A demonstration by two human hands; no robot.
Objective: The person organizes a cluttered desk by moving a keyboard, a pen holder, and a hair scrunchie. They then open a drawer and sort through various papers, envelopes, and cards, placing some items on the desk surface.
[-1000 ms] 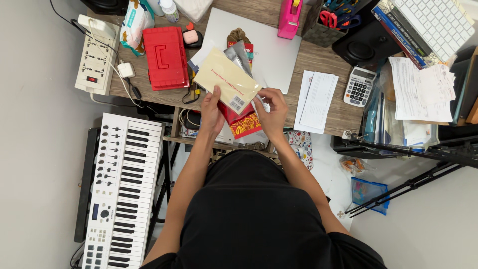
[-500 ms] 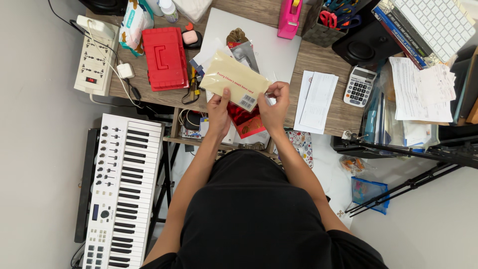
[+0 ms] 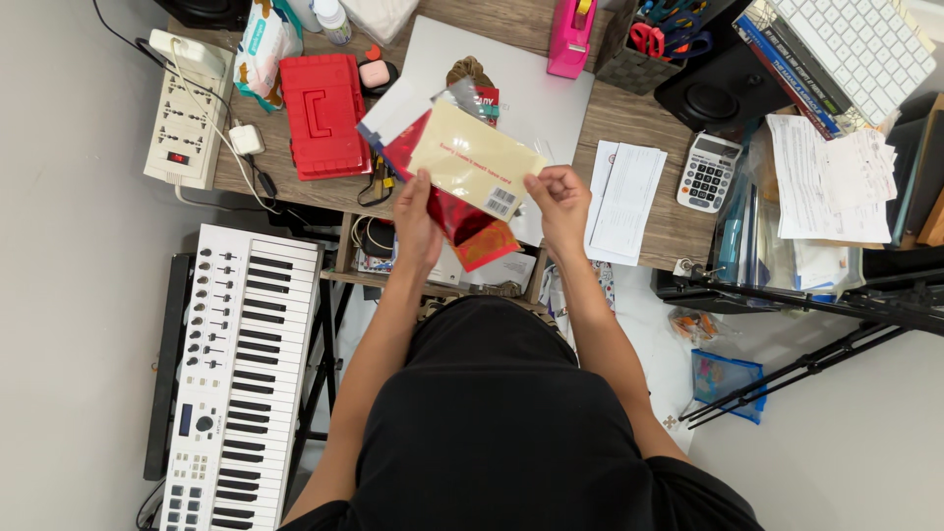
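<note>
Hands meet just above the middle of the frame, over the near edge of a cluttered wooden desk point(image 3: 639, 211). The left hand point(image 3: 418, 221) is clamped on a fanned stack of flat packets, thumb on top: a cream packet point(image 3: 472, 162) with a barcode corner lies uppermost, tilted, with a red packet point(image 3: 462, 221) showing beneath it and silver and white ones sticking out toward the upper left. The right hand point(image 3: 560, 202) is curled closed just beside the cream packet's right corner; whether it pinches that corner or a thin clear sheet there cannot be told. Behind the stack lies a closed silver laptop point(image 3: 551, 93). To the upper left sit a red plastic case point(image 3: 324, 113) and a white power strip point(image 3: 187, 118); right of the hands are folded white papers point(image 3: 629, 202) and a calculator point(image 3: 710, 169). A white keyboard synthesizer point(image 3: 241, 379) stands at lower left.
</note>
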